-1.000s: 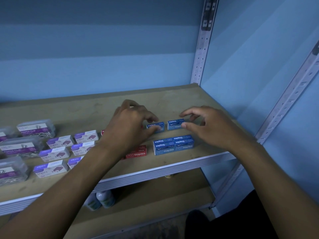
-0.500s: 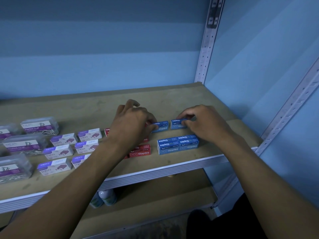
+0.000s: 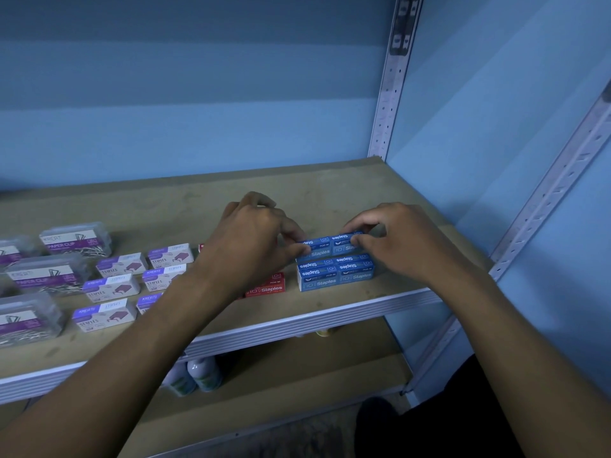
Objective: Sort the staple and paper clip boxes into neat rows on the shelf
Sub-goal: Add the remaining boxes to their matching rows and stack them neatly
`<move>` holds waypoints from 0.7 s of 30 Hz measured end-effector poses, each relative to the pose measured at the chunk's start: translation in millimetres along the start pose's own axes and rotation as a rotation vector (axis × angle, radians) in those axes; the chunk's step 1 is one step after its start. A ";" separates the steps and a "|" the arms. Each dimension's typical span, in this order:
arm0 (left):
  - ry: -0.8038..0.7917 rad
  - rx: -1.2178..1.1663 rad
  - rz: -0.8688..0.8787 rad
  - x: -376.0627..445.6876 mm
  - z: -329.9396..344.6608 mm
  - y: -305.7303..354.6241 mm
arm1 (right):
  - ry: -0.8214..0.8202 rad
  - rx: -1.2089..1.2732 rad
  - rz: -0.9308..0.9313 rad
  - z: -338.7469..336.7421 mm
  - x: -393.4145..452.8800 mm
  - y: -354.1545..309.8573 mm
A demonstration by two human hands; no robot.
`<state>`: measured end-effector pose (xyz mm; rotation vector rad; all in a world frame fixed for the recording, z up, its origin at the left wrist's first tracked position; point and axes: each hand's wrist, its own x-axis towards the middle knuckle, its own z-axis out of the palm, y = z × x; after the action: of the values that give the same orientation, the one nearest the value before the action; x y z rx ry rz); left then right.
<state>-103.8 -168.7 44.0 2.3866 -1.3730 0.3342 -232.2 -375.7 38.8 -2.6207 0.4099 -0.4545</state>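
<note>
Two small blue cardboard staple boxes (image 3: pixel 330 246): now pushed together, touching blue row (image 3: pixel 335 274) in front. Left hand (image 3: pixel 254 239) and right hand (image 3: pixel 400 242) each pinch one. Blue block nearly squared.

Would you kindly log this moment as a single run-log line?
left hand pinches left blue cardboard staple box | right hand pinches right blue cardboard staple box | boxes end to end on wooden shelf
</note>
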 end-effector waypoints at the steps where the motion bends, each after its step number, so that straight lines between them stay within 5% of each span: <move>1: -0.013 0.001 0.000 -0.7 0.1 0.5 | -0.007 -0.002 0.000 -0.5 -1.5 -0.8; 21: -0.164 -0.042 0.051 0.4 6.6 -3.9 | -0.160 -0.016 0.048 -3.3 -5.1 -2.0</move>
<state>-100.1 -170.0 37.4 2.3930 -1.4990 0.1231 -237.6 -373.4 41.3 -2.6329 0.4247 -0.2243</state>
